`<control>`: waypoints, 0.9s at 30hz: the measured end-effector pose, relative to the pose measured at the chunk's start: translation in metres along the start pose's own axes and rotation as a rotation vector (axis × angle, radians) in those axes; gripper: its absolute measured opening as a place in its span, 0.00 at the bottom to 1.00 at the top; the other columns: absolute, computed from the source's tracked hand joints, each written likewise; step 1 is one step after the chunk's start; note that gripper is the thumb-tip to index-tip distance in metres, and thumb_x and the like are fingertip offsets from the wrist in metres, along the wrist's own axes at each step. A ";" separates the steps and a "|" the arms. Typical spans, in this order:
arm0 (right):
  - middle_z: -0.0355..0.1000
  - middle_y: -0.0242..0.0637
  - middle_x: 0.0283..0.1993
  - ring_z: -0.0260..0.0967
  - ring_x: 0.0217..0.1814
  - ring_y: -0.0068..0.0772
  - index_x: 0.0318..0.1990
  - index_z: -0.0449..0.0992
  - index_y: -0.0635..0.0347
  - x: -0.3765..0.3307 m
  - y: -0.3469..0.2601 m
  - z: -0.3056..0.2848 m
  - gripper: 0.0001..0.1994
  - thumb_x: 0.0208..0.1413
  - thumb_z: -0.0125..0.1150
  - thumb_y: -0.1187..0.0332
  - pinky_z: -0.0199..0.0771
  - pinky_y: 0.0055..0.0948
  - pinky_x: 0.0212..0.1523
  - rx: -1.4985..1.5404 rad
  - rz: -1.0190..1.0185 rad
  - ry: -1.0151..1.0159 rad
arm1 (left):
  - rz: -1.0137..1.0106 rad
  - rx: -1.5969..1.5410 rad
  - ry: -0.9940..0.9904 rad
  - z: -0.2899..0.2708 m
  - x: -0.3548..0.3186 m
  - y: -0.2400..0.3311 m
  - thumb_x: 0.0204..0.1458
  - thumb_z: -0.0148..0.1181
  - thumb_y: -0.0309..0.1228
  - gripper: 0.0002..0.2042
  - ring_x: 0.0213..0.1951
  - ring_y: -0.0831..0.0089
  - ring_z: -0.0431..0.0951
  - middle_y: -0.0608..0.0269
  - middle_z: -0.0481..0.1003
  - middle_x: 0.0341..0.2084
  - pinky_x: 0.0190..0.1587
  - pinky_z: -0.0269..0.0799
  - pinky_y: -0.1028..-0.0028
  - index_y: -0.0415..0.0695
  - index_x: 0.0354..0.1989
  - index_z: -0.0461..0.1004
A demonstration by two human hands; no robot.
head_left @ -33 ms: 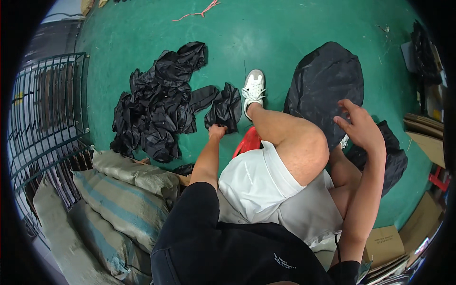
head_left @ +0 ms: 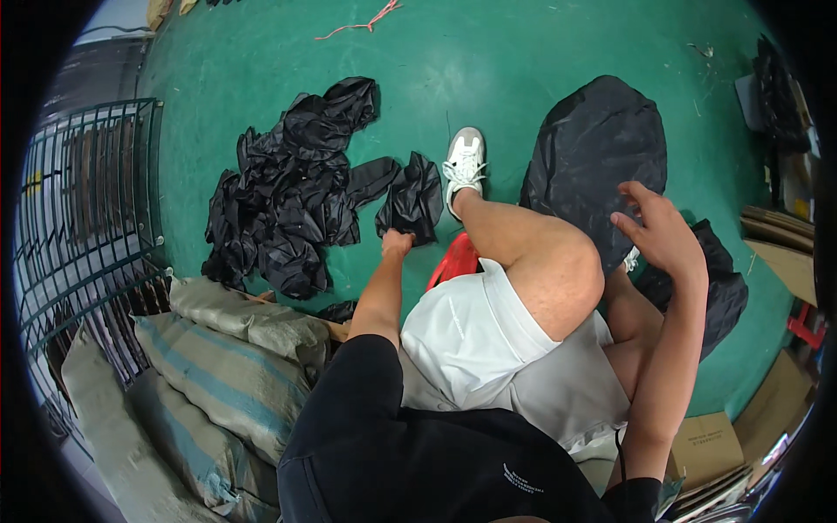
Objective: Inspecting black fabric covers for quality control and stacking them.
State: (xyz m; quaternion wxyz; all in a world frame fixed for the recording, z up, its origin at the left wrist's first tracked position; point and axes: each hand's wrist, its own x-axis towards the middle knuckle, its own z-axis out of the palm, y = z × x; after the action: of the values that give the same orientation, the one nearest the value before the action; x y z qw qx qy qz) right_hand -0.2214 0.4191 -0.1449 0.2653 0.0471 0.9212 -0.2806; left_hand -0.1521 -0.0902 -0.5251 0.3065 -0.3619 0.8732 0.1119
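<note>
Close to my left knee, my left hand (head_left: pixel 398 242) is closed on the near edge of a small crumpled black plastic bag (head_left: pixel 411 200). Just to the left of that bag spreads a heap of wrinkled black bags (head_left: pixel 292 196) on the floor. My right hand (head_left: pixel 661 231) is raised with thumb and fingers apart and curved, and nothing is in it. Below and beyond it a large, full-looking black bag (head_left: pixel 602 139) rests by my right leg. Another black bag (head_left: pixel 715 292) lies to the right of my right forearm.
Several stuffed woven sacks (head_left: pixel 227 362) lean at the left, beside a green metal rack (head_left: pixel 96 192). Something red (head_left: pixel 458 260) shows under my thigh. Flattened cardboard (head_left: pixel 785 253) and a cardboard box (head_left: pixel 706 449) stand at right. Pink string (head_left: pixel 366 24) lies far off on the green floor.
</note>
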 end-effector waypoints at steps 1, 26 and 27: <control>0.74 0.52 0.47 0.71 0.53 0.51 0.53 0.71 0.63 0.001 -0.001 0.001 0.21 0.54 0.62 0.64 0.70 0.42 0.52 0.001 -0.037 0.000 | 0.000 0.000 0.002 -0.002 0.000 -0.004 0.41 0.69 0.44 0.29 0.53 0.53 0.75 0.47 0.75 0.50 0.58 0.68 0.62 0.44 0.53 0.74; 0.72 0.45 0.34 0.70 0.34 0.36 0.46 0.70 0.64 0.003 -0.033 -0.014 0.14 0.54 0.63 0.70 0.68 0.33 0.36 0.633 -0.395 0.748 | 0.954 -1.465 -0.985 -0.277 -0.393 0.361 0.55 0.63 0.28 0.23 0.42 0.74 0.73 0.64 0.72 0.40 0.47 0.71 0.74 0.39 0.57 0.63; 0.75 0.38 0.38 0.70 0.38 0.26 0.47 0.71 0.64 -0.001 -0.023 -0.024 0.14 0.57 0.63 0.68 0.70 0.30 0.39 0.740 -0.270 0.724 | 1.175 -1.371 -0.911 -0.275 -0.400 0.373 0.52 0.66 0.30 0.30 0.46 0.72 0.73 0.61 0.72 0.44 0.50 0.69 0.73 0.39 0.61 0.59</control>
State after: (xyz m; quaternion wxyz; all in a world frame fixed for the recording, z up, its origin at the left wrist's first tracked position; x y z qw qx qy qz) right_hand -0.2376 0.4125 -0.1163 -0.1422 0.1122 0.7912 -0.5842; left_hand -0.3185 0.2868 -0.0716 0.2330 0.1046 0.4602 0.8503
